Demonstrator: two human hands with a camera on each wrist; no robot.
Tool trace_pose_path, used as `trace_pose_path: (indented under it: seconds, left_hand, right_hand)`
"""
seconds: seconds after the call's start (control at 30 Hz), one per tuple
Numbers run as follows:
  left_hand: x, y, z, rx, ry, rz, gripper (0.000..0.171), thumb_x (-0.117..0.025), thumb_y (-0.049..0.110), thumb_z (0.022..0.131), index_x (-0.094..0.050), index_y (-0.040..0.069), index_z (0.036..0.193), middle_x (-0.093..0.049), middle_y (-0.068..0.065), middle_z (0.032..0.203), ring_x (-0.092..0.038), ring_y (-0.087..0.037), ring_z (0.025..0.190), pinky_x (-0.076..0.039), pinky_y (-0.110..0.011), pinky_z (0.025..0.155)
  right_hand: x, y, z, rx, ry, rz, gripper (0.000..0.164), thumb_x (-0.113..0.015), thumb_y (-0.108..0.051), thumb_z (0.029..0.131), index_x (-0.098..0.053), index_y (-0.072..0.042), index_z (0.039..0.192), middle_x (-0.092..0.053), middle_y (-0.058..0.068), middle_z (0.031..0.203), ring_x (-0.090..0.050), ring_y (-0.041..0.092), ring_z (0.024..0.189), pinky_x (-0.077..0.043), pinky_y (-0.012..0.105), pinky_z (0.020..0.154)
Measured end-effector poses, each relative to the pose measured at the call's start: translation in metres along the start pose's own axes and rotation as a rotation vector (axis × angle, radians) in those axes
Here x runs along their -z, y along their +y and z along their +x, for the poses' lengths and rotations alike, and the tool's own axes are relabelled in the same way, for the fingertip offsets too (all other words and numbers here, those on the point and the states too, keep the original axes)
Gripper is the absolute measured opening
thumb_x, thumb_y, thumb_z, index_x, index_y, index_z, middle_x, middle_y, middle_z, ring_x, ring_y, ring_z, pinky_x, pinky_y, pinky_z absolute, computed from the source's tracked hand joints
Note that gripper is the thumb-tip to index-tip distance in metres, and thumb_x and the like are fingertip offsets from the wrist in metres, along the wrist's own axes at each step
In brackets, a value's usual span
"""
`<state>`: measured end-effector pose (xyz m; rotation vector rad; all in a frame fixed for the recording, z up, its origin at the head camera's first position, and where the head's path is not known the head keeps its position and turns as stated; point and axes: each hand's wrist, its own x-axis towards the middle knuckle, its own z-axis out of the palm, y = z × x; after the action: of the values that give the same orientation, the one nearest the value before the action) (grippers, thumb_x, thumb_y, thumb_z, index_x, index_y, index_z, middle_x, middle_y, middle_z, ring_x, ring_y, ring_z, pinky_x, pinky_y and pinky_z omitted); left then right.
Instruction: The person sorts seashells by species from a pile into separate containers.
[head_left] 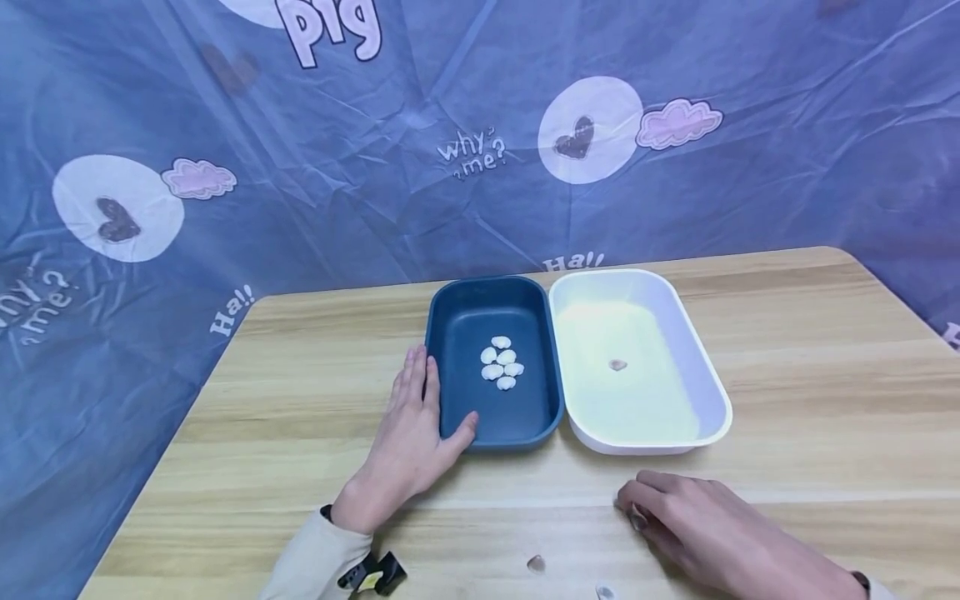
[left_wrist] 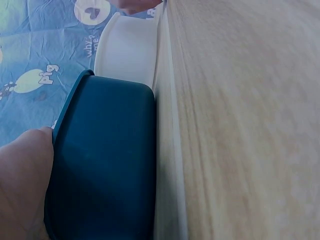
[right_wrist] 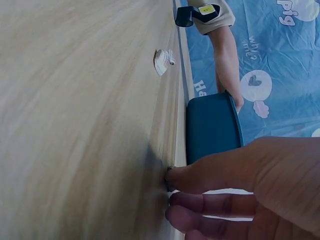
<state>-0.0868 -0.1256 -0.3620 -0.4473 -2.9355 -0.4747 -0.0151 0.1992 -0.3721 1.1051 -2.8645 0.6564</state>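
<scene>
Only head view shows trayed shells point(head_left: 492, 372); left fingers point(head_left: 432, 385) straight, right fingers point(head_left: 649, 498) pinching another point(head_left: 638, 522)

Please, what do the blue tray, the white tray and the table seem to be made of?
Blue tray: probably plastic, smooth and satin, with a rounded, moulded-looking rim.
White tray: likely plastic too, smooth, with seamless rounded corners; enamel cannot be ruled out.
Table: wood or wood-look laminate, pale and smooth, with streaked grain.

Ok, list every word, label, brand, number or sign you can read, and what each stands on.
"pig": on the blue backdrop
"why me?": on the blue backdrop, repeated
"Ha!!": on the blue backdrop, repeated
Yellow label on the black strap: too small and blurred to read
</scene>
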Motion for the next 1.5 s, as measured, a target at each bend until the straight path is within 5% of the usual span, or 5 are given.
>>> trace_pose_path:
  seconds: [0.17,0.33,1.5]
  left_hand:
    - [-0.0001,-0.0003,0.0,-0.001,-0.002,0.001,0.092,-0.05,0.057,0.091,-0.023,-0.01,0.148,-0.005,-0.021,0.16,-0.004,-0.033,0.147,-0.014,-0.046,0.117]
    - [0.0002,-0.0006,0.0,0.0,-0.001,-0.003,0.091,-0.049,0.057,0.091,-0.023,-0.01,0.148,-0.006,-0.021,0.16,-0.005,-0.033,0.147,-0.014,-0.046,0.117]
    - [0.0,-0.0015,0.0009,-0.019,0.008,0.006,0.093,-0.05,0.056,0.091,-0.021,-0.012,0.148,-0.005,-0.023,0.159,-0.004,-0.033,0.147,-0.01,-0.045,0.118]
  right_hand:
    - [-0.0002,-0.0015,0.0003,-0.093,-0.027,-0.004,0.02,-0.073,-0.011,0.081,-0.062,-0.027,0.087,-0.047,-0.024,0.08,-0.042,-0.007,0.065,-0.042,0.019,0.053]
    - [-0.0019,-0.0021,-0.0007,-0.058,0.053,-0.071,0.026,-0.074,-0.009,0.079,-0.058,-0.029,0.079,-0.043,-0.025,0.075,-0.039,-0.008,0.063,-0.038,0.018,0.05]
    - [-0.001,-0.0011,0.0006,-0.074,0.021,-0.088,0.024,-0.073,-0.008,0.079,-0.06,-0.027,0.079,-0.046,-0.023,0.073,-0.041,-0.007,0.062,-0.04,0.019,0.05]
